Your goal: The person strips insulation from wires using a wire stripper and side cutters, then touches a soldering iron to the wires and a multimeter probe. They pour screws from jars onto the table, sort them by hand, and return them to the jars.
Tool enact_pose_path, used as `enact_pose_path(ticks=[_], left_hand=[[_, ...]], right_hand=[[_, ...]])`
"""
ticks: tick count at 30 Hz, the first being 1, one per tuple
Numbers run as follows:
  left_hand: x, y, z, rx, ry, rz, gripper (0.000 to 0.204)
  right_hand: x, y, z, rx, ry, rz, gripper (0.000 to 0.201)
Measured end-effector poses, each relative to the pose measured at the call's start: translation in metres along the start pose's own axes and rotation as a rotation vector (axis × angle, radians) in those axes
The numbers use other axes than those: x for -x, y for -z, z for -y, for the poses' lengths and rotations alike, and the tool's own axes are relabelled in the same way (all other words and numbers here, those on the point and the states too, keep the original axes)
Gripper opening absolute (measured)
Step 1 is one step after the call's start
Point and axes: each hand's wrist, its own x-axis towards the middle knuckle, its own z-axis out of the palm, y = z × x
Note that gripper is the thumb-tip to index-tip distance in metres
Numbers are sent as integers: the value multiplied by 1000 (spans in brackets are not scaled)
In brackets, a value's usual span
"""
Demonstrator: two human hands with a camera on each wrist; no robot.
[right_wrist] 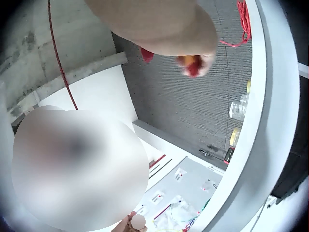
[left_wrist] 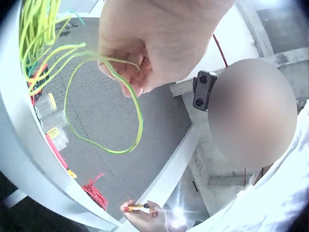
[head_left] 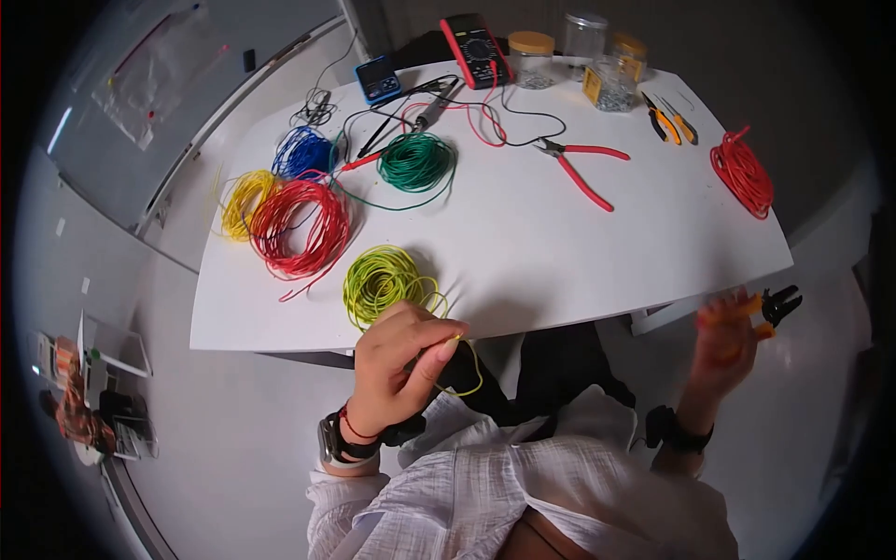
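Observation:
My left hand (head_left: 399,366) pinches a yellow-green wire (head_left: 478,373) between thumb and index finger, just past the table's front edge. The wire's short end shows at the fingertips, and a loop (left_wrist: 141,126) of it hangs below the hand in the left wrist view. It leads back to the yellow-green coil (head_left: 381,278) lying on the table close to that hand. Off the table's right front corner, my right hand (head_left: 726,347) grips wire strippers (head_left: 780,304) by their orange handles, black head pointing outward. In the right wrist view the forearm hides most of the tool.
Red (head_left: 301,229), yellow (head_left: 247,203), blue (head_left: 303,152) and green (head_left: 416,161) wire coils lie left on the table. Red-handled cutters (head_left: 586,168) lie mid-table. Behind stand a multimeter (head_left: 476,51) and jars (head_left: 532,61). Orange-black pliers (head_left: 663,121) and another red coil (head_left: 744,175) lie right.

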Motion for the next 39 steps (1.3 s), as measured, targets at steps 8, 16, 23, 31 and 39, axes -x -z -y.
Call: enact_pose_path(ticks=[8, 16, 23, 31, 39], left_hand=[[17, 34, 14, 102, -20, -121, 47], [31, 113, 37, -684, 292, -464, 13], [24, 119, 61, -731, 333, -109, 13], [27, 133, 58, -541, 264, -84, 9], [14, 129, 49, -439, 236, 81, 11]], right_hand=[[6, -46, -25, 85, -46, -34, 38], [16, -51, -46, 120, -206, 11, 37], [19, -36, -53, 61, -376, 229, 38], [24, -39, -56, 90, -560, 300, 45], [27, -55, -61, -149, -871, 396, 45]])
